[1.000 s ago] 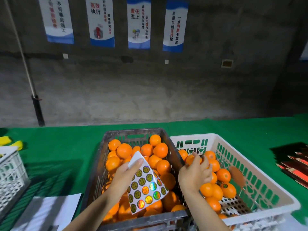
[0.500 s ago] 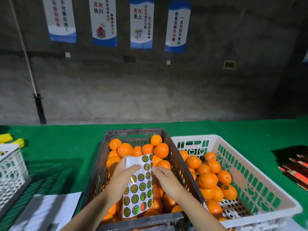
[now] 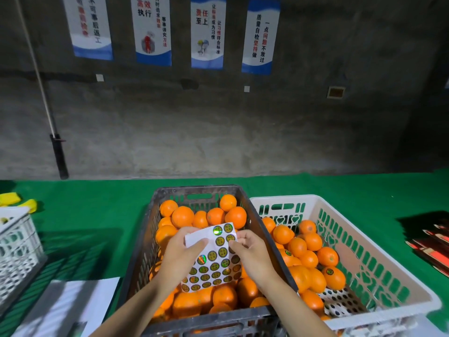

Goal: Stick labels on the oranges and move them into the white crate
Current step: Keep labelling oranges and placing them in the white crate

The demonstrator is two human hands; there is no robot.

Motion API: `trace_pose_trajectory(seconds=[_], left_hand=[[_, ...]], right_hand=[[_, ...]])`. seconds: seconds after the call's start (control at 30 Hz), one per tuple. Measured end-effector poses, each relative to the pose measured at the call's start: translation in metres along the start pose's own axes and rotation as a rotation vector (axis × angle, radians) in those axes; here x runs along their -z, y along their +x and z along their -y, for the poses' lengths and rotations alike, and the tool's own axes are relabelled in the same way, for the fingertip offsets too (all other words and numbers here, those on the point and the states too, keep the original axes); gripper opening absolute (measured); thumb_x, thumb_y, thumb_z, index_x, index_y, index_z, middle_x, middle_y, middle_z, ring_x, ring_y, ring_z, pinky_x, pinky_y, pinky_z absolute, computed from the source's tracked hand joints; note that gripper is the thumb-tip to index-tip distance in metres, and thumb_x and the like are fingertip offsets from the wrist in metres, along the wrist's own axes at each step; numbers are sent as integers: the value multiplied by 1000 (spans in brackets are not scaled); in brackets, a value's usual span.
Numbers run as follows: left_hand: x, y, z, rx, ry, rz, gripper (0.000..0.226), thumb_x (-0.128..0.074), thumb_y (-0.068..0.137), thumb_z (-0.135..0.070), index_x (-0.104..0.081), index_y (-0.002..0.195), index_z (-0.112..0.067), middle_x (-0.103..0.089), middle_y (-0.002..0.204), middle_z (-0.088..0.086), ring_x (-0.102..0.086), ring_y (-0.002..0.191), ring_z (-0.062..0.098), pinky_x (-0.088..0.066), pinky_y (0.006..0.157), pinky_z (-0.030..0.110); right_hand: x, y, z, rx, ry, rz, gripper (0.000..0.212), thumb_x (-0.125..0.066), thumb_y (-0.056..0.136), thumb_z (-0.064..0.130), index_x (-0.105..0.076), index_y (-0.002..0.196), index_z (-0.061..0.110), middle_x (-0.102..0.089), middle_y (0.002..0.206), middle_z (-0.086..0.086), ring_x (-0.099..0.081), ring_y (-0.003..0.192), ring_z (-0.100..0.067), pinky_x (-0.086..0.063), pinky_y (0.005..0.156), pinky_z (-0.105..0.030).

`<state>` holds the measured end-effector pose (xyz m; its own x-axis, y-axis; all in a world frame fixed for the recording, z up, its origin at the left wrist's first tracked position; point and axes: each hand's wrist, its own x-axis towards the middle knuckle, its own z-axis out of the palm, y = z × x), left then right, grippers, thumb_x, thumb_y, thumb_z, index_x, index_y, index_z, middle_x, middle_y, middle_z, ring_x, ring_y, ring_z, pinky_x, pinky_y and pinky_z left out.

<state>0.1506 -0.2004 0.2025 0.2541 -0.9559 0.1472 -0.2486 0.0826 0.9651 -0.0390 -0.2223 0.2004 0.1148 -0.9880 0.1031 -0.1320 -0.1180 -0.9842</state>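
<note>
four posters [image 3: 153, 32] hang on the grey wall behind the green worktop [image 3: 315, 188]. on it two crates stand just beside each other, long sides together. the white crate [image 3: 281, 198] is on my right, partly filled with oranges [image 3: 297, 246]; one labelled orange [image 3: 334, 277] lies near its right wall with a round sticker on top. the dark crate [image 3: 143, 244] is straight ahead of me, heaped with more oranges [image 3: 182, 216]. another white crate [image 3: 17, 239] stands at the left edge, and some white paper [image 3: 73, 300] lies on the worktop at my near left. over the dark crate i hold up the sheet of labels [image 3: 213, 266], rows of round shiny stickers, its upper left part bare. my left fingers [image 3: 196, 245] grip the sheet by its left side, thumb flat on the front and the rest curled behind. my right fingers [image 3: 243, 239] are curled at the sheet's right edge, thumb and forefinger pinching there; whether they have a label or only the backing i cannot tell.
</note>
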Motion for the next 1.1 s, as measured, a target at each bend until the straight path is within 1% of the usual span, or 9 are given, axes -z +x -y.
trace_pose_trajectory(seconds=[0.2, 0.33, 0.43, 0.57, 0.7, 0.8, 0.9, 0.97, 1.1], left_hand=[[7, 4, 2, -29, 19, -252, 9, -72, 88, -27, -65, 85, -29, -68, 83, -12, -65, 79, 7, -43, 61, 18], [12, 4, 1, -5, -108, -417, 10, -70, 90, -29, -62, 93, -23, -67, 93, -3, -66, 86, 16, -53, 67, 27], [16, 1, 2, -238, 219, -480, 8, -67, 91, -29, -61, 96, -26, -58, 99, -8, -56, 94, 16, -47, 81, 38], [3, -11, 3, -547, 631, -247, 6, -71, 89, -30, -68, 93, -26, -61, 100, -11, -53, 97, 15, -42, 84, 32], [-6, -15, 4, -580, 692, -147, 23, -71, 88, -36, -67, 108, -26, -59, 117, -12, -51, 111, 14, -39, 93, 30], [-5, -16, 6, -576, 703, -118, 33, -67, 89, -42, -62, 119, -30, -53, 129, -14, -43, 124, 12, -28, 99, 28], [-4, -15, 8, -509, 679, -71, 40, -54, 90, -48, -56, 126, -31, -44, 136, -14, -32, 133, 11, -27, 111, 37], [-4, -15, 8, -477, 659, -55, 39, -50, 89, -46, -57, 124, -31, -46, 131, -16, -33, 131, 10, -29, 112, 41], [-3, -14, 7, -492, 635, -51, 30, -43, 88, -43, -66, 98, -29, -57, 98, -22, -46, 111, 7, -39, 98, 42]], right_hand=[[1, 1, -1, -28, -38, -69, 10, -62, 95, 12, -62, 85, 13, -76, 91, 1, -70, 91, -20, -55, 83, -41], [1, 2, -3, -26, -47, -127, 9, -61, 96, 13, -61, 88, 10, -74, 88, -3, -70, 88, -25, -55, 82, -48], [4, 3, -4, -68, -18, -188, 6, -60, 96, 13, -62, 90, 15, -75, 93, -1, -71, 90, -21, -58, 83, -48], [3, 0, 2, -37, -10, -89, 18, -55, 96, 9, -68, 97, 22, -76, 96, 7, -72, 92, -12, -59, 80, -34], [-1, -5, 7, -41, 5, 105, 29, -53, 94, 2, -71, 106, 22, -77, 102, 6, -73, 93, -10, -54, 73, -20], [-2, -4, 6, -27, -6, 146, 29, -53, 93, 1, -71, 106, 21, -77, 102, 5, -73, 94, -12, -54, 76, -21], [-2, -3, 4, -16, -9, 135, 27, -55, 92, 3, -71, 103, 21, -77, 100, 3, -73, 93, -14, -54, 80, -27], [-2, -2, 3, -22, -28, 141, 26, -56, 92, 5, -71, 102, 23, -77, 100, 5, -73, 93, -11, -52, 78, -24], [-2, -2, 3, -23, -24, 130, 26, -55, 94, 5, -70, 101, 24, -77, 100, 5, -72, 93, -8, -51, 72, -16]])
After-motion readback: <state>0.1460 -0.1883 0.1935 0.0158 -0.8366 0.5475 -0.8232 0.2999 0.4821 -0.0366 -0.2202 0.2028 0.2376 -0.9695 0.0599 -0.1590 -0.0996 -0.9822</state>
